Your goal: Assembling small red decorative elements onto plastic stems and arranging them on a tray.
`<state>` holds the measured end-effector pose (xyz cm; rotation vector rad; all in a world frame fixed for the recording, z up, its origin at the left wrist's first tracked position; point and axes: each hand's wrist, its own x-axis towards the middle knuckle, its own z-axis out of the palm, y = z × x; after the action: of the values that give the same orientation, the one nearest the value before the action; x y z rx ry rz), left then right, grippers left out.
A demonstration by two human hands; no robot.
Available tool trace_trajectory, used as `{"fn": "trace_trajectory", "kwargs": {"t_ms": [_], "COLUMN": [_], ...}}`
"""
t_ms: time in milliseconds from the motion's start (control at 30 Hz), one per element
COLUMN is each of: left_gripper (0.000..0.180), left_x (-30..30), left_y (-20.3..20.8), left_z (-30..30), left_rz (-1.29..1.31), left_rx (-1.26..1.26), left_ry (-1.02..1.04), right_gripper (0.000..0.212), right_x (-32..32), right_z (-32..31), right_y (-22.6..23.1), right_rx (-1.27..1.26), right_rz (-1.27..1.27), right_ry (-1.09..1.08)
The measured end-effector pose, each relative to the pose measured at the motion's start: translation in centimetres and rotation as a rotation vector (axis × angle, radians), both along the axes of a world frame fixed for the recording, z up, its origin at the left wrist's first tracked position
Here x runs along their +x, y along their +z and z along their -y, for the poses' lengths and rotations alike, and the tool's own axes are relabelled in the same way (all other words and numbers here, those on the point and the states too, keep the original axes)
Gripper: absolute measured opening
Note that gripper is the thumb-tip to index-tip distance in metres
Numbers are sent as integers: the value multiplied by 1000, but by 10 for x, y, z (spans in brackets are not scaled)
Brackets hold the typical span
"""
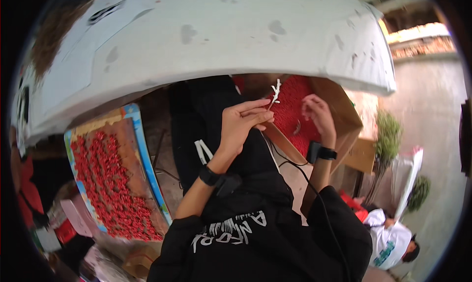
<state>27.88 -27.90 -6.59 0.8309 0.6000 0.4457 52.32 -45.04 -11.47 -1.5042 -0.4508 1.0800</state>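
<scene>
My left hand [246, 122] is closed in a pinch on the thin stem of a small twig. The branched white tip of this twig [276, 91] points up and away from the fingers. Beyond it stands a cardboard box [339, 102] holding a mass of small red pieces [295, 102]. Over the right part of that box is my right hand [319, 115], its fingers loosely curled and apart, with nothing visible between them. A small pale bit [297, 128] lies on the red pieces, below the right hand's fingertips.
A table with a white spotted cover [236, 41] spans the far side. At left, a blue-edged board [147, 164] bears many red pieces [108, 183]. A black cable [319, 196] runs along my right arm. Green bundled branches [388, 134] and another person [391, 240] are at right.
</scene>
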Motion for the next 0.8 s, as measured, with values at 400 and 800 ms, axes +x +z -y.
{"fn": "trace_trajectory", "kwargs": {"t_ms": [400,800], "left_gripper": [22,16], "left_x": [167,227], "left_y": [-85,-162], "left_z": [30,43], "left_rz": [-112,-230], "left_rx": [10,91], "left_ry": [-605,-773], "right_gripper": [67,47], "right_x": [44,54], "right_z": [126,148], "right_y": [-224,-389], "right_rx": [-1137,-579], "right_rz": [34,-116], "right_ry": [-148,-672]}}
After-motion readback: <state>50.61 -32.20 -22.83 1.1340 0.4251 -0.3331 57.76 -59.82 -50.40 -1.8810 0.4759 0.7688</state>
